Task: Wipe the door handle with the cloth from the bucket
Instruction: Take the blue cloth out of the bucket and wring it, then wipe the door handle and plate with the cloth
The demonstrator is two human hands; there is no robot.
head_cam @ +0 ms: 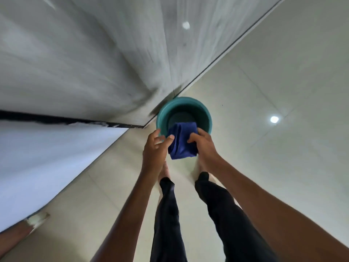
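A folded dark blue cloth (181, 142) hangs just above the near rim of a teal bucket (204, 114) that stands on the floor. My right hand (203, 146) grips the cloth's right side. My left hand (155, 150) touches its left edge with the thumb, fingers spread. No door handle is in view.
A grey door or wall panel (94, 63) rises on the left, its bottom corner beside the bucket. A white wall (37, 157) lies lower left. Glossy pale floor tiles (273, 167) spread to the right. My legs in dark trousers (170, 214) and bare feet stand below the bucket.
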